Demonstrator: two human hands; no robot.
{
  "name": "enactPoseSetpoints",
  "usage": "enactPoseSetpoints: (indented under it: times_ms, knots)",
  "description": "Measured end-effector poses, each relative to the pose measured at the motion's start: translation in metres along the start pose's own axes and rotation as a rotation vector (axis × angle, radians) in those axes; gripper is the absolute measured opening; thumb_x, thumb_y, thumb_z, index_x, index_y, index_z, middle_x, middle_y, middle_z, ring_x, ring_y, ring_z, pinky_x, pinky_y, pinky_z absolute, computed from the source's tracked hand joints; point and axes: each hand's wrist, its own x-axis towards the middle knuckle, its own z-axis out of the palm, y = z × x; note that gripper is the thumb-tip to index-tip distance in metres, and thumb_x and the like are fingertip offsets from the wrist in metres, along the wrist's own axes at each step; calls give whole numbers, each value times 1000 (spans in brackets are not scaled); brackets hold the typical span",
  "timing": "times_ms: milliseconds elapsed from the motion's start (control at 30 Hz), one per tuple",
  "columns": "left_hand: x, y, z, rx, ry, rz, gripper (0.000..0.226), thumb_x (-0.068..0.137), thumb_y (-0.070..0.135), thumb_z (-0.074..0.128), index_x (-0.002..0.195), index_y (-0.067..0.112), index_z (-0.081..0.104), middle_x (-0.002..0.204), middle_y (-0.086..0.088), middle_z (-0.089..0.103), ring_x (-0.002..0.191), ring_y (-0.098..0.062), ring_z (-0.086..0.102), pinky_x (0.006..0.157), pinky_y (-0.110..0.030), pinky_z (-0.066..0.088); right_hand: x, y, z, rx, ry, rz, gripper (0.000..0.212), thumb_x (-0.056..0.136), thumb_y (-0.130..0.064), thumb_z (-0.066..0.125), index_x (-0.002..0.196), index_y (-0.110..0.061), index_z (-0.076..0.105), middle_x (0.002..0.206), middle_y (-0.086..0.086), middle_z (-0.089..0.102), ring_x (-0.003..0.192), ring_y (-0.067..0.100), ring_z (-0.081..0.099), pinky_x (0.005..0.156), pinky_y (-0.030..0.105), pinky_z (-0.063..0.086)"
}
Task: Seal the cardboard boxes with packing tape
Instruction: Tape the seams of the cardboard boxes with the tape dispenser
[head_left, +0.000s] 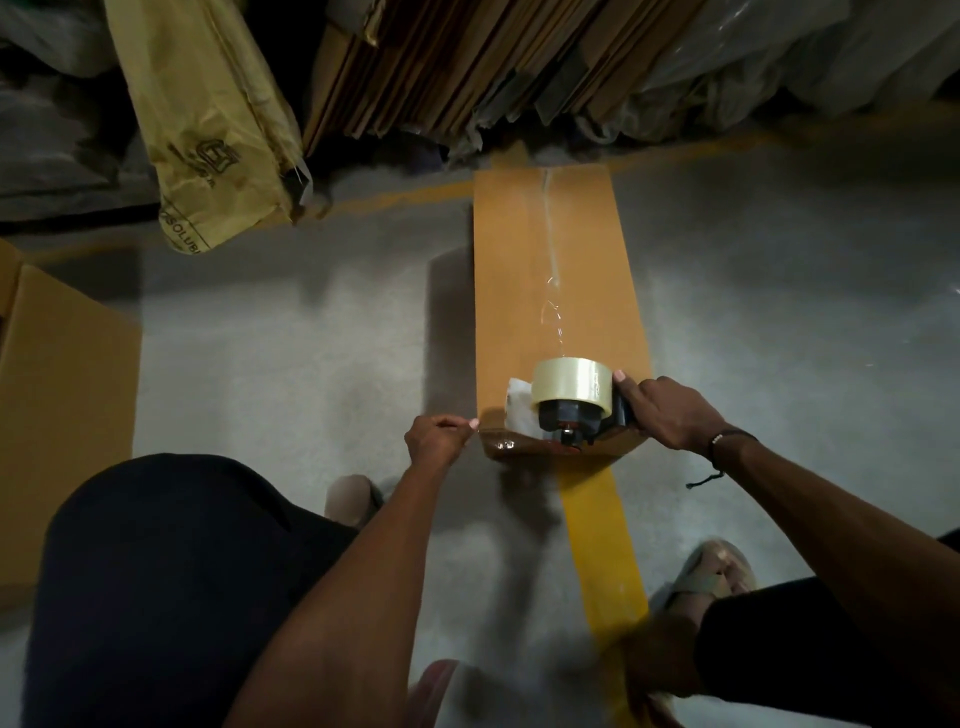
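Note:
A long narrow cardboard box (506, 270) lies on the concrete floor, stretching away from me. A strip of clear tape (551, 249) runs down its middle seam. At the box's near end sits a tape dispenser (571, 402) with a roll of clear tape on a black frame. My right hand (662, 413) grips the dispenser's handle from the right. My left hand (439, 439) is closed, its fingertips touching the near left corner of the box.
Flattened cardboard sheets (467, 67) and plastic-wrapped bundles lean at the back. A tan paper sack (208, 130) hangs at the back left. Another cardboard box (62, 395) stands at the left. A yellow floor line (602, 551) runs under the box. My knees and sandalled feet are below.

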Motion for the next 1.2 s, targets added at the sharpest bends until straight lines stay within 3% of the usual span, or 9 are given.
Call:
enactPoseSetpoints:
  times_ms: [67, 133, 267, 400, 533, 667, 833, 967, 1200]
  knots:
    - [5, -3, -3, -6, 16, -31, 34, 72, 42, 93, 87, 21, 71, 90, 1, 75, 92, -20, 72, 90, -31, 56, 0, 0, 0, -6, 0, -2, 82, 102, -67, 8, 62, -13, 55, 61, 8, 59, 62, 24, 60, 73, 41, 55]
    - [4, -4, -5, 1, 65, -7, 43, 69, 44, 95, 89, 16, 70, 91, 1, 71, 89, -20, 66, 78, -28, 51, 0, -1, 0, -16, 1, -7, 80, 102, -66, 8, 63, -13, 55, 61, 7, 58, 63, 24, 59, 71, 39, 52]
    - [-7, 3, 1, -24, 148, 34, 25, 73, 24, 95, 77, 15, 72, 79, 2, 71, 83, -21, 69, 58, -23, 40, -1, -3, -1, -20, 8, -9, 75, 104, -63, 11, 63, -14, 51, 60, 5, 53, 60, 21, 53, 64, 34, 43]
    - [-21, 12, 14, 9, 157, 48, 17, 87, 17, 83, 74, 20, 72, 94, -6, 75, 93, -29, 69, 74, -27, 46, -3, -5, -2, -9, 3, 1, 75, 105, -61, 12, 67, -12, 53, 63, 6, 54, 62, 21, 53, 64, 32, 43]
    - [-33, 17, 28, 28, 179, 72, 16, 97, 15, 67, 96, 10, 81, 105, -10, 75, 100, -32, 68, 76, -31, 47, -5, -7, -4, -25, -3, -16, 71, 105, -60, 12, 66, -15, 51, 63, 3, 53, 62, 20, 52, 68, 34, 45]
    - [-38, 20, 38, 78, 170, 48, 25, 89, 30, 77, 92, 5, 77, 95, -14, 73, 88, -33, 68, 68, -37, 49, -5, -9, -7, -64, -12, -32, 67, 107, -57, 13, 66, -18, 49, 63, 3, 51, 61, 19, 50, 72, 37, 49]
    - [-33, 24, 38, 127, 175, 14, 25, 88, 26, 82, 103, 6, 77, 102, -12, 70, 101, -36, 67, 75, -38, 48, 1, -5, -9, -116, -7, -62, 66, 108, -56, 13, 68, -18, 50, 64, 5, 51, 62, 20, 51, 73, 39, 51]
    - [-27, 24, 37, 107, 186, -26, 34, 76, 35, 92, 104, 18, 81, 120, -18, 70, 111, -44, 65, 92, -46, 54, -2, 5, -10, -126, 20, -64, 68, 108, -55, 14, 69, -14, 52, 65, 7, 52, 65, 24, 53, 73, 41, 50]
    - [-23, 19, 40, 127, 181, 29, 42, 70, 46, 94, 97, 15, 82, 112, -20, 74, 106, -44, 67, 86, -49, 56, -22, 88, -42, -222, 74, 28, 80, 103, -65, 6, 66, -16, 57, 61, 4, 56, 61, 20, 56, 66, 39, 49]
